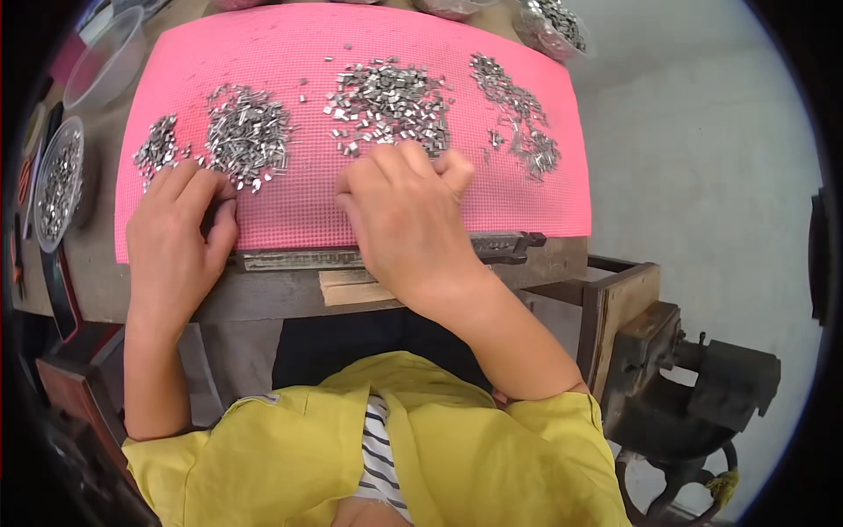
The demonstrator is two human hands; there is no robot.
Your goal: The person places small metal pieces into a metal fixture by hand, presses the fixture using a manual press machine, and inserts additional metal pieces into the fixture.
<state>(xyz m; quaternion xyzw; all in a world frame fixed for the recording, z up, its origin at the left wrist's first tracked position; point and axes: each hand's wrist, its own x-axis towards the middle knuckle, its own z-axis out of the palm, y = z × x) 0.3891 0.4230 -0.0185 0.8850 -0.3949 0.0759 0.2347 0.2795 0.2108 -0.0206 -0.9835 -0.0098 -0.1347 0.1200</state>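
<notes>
A pink mesh mat [307, 211] bears several piles of small silvery metal pieces. My left hand [174, 233] rests on the mat's near left part, fingers curled down, between the small far-left pile [156, 145] and a larger pile of thin pieces [248, 139]. My right hand [408, 215] bends its fingers inward at the near edge of the middle pile of short blocky pieces [391, 101]. Fingertips of both hands are hidden, so what they pinch cannot be made out. Farther right lies a loose strip of smaller pieces [518, 105], touched by neither hand.
A clear tub of metal pieces [61, 180] stands at the left, with another clear tub [105, 60] behind it. More pieces fill a bag-like container [558, 26] at the far right corner. A dark metal bar [500, 246] and a wooden strip [351, 288] line the table's front edge.
</notes>
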